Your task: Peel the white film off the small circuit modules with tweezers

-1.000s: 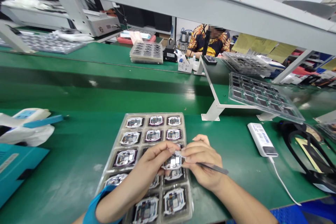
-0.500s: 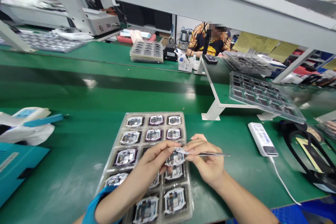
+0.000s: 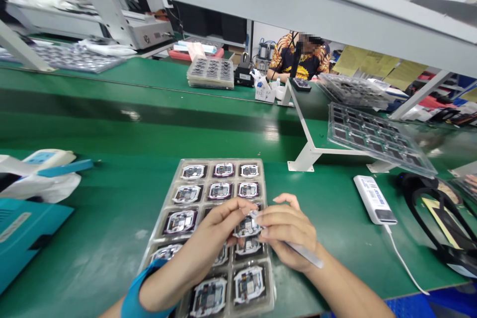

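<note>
My left hand (image 3: 219, 228), a blue band at its wrist, grips a small circuit board module (image 3: 246, 227) with a white frame by its edge. The module is held over the right column of a clear plastic tray (image 3: 271, 273), whose pockets hold several similar modules. My right hand (image 3: 290, 233) is closed, with its fingertips at the module's upper right edge. A flat metal tool, by its look tweezers (image 3: 307, 254), lies in the right hand with its broad end out past the palm. The tool's other end is hidden by the fingers.
A white box with a cable (image 3: 374, 199) lies at the right, near a black strap-like object (image 3: 421, 208). A low green stand (image 3: 303, 156) bears another clear tray (image 3: 376, 134). A teal case (image 3: 33, 238) sits at left. Behind the bench, a person (image 3: 300, 57) sits.
My right hand has turned, so the tweezers now slant down to the right and show their flat face. The right fingertips have closed in on the module; my left hand keeps its hold.
</note>
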`<action>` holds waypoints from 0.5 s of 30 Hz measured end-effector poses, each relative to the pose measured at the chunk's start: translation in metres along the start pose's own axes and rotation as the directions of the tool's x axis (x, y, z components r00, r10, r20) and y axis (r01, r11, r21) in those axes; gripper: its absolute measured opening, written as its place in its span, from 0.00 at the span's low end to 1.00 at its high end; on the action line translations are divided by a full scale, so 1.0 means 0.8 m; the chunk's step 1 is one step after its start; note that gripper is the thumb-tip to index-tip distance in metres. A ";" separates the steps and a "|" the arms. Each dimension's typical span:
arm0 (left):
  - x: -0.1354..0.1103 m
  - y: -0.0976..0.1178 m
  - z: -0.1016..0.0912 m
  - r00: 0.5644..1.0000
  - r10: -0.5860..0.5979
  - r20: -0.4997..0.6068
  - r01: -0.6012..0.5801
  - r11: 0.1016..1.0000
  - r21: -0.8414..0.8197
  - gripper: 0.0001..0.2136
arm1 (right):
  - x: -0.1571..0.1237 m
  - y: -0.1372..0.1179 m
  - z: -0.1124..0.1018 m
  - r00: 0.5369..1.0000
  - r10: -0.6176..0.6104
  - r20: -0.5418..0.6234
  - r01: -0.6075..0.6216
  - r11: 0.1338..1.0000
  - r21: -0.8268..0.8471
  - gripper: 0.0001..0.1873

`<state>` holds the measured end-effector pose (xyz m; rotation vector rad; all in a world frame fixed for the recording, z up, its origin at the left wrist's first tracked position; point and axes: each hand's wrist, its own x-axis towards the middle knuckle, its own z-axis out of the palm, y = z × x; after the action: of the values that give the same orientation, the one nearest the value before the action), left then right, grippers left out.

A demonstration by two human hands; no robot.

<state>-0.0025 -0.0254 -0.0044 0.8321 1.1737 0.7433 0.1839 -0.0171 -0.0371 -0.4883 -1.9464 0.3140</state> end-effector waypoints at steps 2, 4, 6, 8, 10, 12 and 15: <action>0.000 0.000 0.001 1.000 0.000 0.003 0.000 1.000 0.001 0.12 | -0.001 0.001 0.000 1.000 -0.008 0.003 0.008 1.000 0.007 0.06; 0.000 0.000 0.001 1.000 -0.001 0.010 0.001 1.000 0.002 0.13 | -0.001 0.001 -0.001 1.000 -0.015 0.006 0.015 1.000 0.016 0.06; 0.000 0.000 0.001 1.000 -0.003 0.022 0.003 1.000 -0.001 0.13 | 0.000 0.001 -0.001 1.000 -0.012 0.005 0.012 0.999 0.034 0.07; -0.001 -0.001 0.001 1.000 -0.002 0.018 0.002 1.000 -0.004 0.13 | 0.001 0.000 -0.001 1.000 0.003 -0.011 -0.003 0.998 0.061 0.07; -0.002 -0.001 0.001 1.000 0.002 -0.005 -0.002 1.000 -0.001 0.13 | 0.002 -0.001 0.000 0.999 0.032 -0.040 -0.028 0.995 0.096 0.07; -0.004 0.000 0.002 0.999 0.006 -0.037 -0.005 1.000 0.010 0.14 | 0.004 -0.001 0.001 0.994 0.081 -0.075 -0.070 0.988 0.135 0.07; -0.004 0.000 0.003 0.998 0.013 -0.056 -0.010 0.999 0.050 0.13 | 0.006 -0.001 0.005 0.972 0.189 -0.139 -0.158 0.965 0.210 0.05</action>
<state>-0.0009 -0.0284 -0.0028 0.8643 1.2427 0.7537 0.1788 -0.0160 -0.0346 -0.5382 -1.7005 0.5588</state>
